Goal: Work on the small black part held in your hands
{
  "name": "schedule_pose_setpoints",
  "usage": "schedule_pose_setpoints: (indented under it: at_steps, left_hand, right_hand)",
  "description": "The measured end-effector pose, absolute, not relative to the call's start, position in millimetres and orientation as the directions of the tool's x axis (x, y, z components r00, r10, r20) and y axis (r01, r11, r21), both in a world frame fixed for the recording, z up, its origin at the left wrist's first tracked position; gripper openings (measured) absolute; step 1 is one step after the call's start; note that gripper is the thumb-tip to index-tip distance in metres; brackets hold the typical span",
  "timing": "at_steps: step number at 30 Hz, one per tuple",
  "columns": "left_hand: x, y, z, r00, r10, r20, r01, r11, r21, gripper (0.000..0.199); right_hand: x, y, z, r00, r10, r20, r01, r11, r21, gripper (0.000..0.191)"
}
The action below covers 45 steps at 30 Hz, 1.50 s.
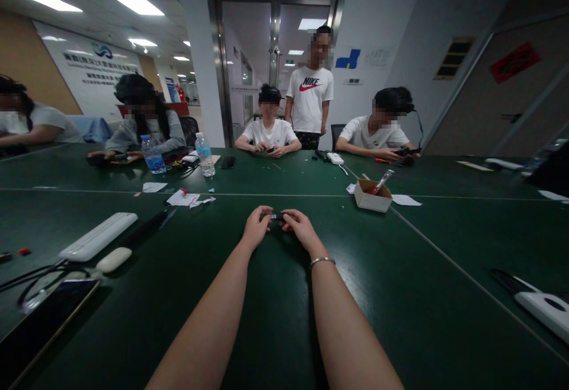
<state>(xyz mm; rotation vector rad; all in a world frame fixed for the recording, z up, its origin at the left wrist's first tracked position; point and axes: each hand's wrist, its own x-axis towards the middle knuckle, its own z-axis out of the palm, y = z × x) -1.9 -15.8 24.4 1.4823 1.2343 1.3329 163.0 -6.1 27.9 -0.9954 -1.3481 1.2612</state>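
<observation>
From here, open tabletop (377,271) flanks the grip of left hand (256,227) and right hand (302,227); farther right a cardboard box (372,203) obstructs, farther left paper (180,199).

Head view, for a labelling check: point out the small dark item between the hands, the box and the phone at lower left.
Small dark item (277,217), head view: its exposed middle.
Box (371,202), head view: its front wall.
Phone (47,328), head view: its dark screen.

"NIKE" on white T-shirt (309,108), blurred wall sign (100,61)
</observation>
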Motion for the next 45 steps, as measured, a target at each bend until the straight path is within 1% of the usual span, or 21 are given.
schedule_pose_setpoints:
  at_steps: [3,6,10,14,17,21,27,33,39,45]
  left_hand:
    - [-2.5,-17.8,26.4,0.013,0.966,0.26,0.135,-0.259,0.956,0.029]
    - [-2.4,-18.0,27.1,0.011,0.963,0.268,0.142,-0.267,0.953,0.028]
    - [-1.4,-17.2,27.7,0.001,0.973,0.232,0.147,-0.23,0.962,0.025]
    - [-1.1,-16.9,28.5,-0.017,0.98,0.197,0.173,-0.192,0.966,0.025]
    - [-1.5,-17.0,28.6,-0.035,0.978,0.207,0.133,-0.2,0.971,0.023]
    - [-2.0,-18.9,29.9,0.006,0.972,0.235,0.089,-0.235,0.968,0.03]
    - [-2.5,-19.9,30.9,0.008,0.976,0.217,0.124,-0.216,0.968,0.026]
    - [-2.6,-17.0,26.8,0.004,0.975,0.22,0.132,-0.219,0.967,0.024]
    - [-1.9,-16.2,26.2,-0.01,0.977,0.211,0.171,-0.206,0.964,0.026]
    - [-1.6,-20.1,32.9,-0.002,0.973,0.231,0.119,-0.229,0.966,0.028]
  right_hand:
    - [163.1,-5.5,27.1,-0.157,0.979,0.129,-0.071,0.119,-0.99,0.029]
    - [163.1,-5.1,26.6,-0.155,0.981,0.119,-0.067,0.11,-0.992,0.029]
    - [163.1,-5.4,26.6,-0.171,0.978,0.123,-0.061,0.114,-0.992,0.031]
    - [163.1,-5.6,26.8,-0.163,0.978,0.127,-0.057,0.119,-0.991,0.031]
    - [163.0,-5.7,27.4,-0.149,0.981,0.124,-0.063,0.115,-0.991,0.03]
    - [162.9,-6.5,28.6,-0.141,0.984,0.11,-0.076,0.1,-0.992,0.029]
    - [162.5,-7.3,28.8,-0.166,0.98,0.11,-0.071,0.099,-0.993,0.028]
    - [162.1,-7.8,30.0,-0.168,0.98,0.108,-0.068,0.097,-0.993,0.024]
    - [162.4,-7.6,28.7,-0.164,0.98,0.109,-0.108,0.092,-0.99,0.023]
    - [162.8,-5.6,26.4,-0.156,0.981,0.112,-0.139,0.09,-0.986,0.024]
